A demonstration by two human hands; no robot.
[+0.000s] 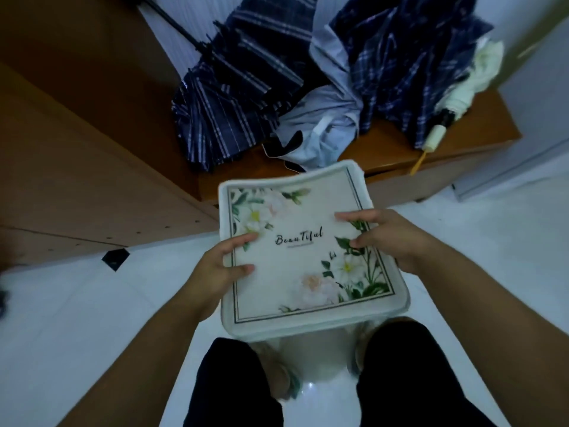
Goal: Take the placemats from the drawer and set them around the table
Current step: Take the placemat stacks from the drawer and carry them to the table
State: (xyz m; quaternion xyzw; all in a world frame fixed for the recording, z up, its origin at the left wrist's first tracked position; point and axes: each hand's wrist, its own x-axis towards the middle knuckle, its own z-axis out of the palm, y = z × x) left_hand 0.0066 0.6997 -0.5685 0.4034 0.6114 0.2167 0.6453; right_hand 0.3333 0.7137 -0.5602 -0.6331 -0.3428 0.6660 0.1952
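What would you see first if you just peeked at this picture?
The flowery placemat with the word Beautiful jumps out first, held in the middle of the view by the left hand and right hand. Behind it, at the top, dark blue plaid umbrellas lie heaped on a low wooden cabinet.

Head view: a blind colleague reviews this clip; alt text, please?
Both hands grip a floral placemat reading "Beautiful" above a white floor: left hand at its left edge, right hand at its right. Beyond it, plaid umbrellas lie on a wooden cabinet.
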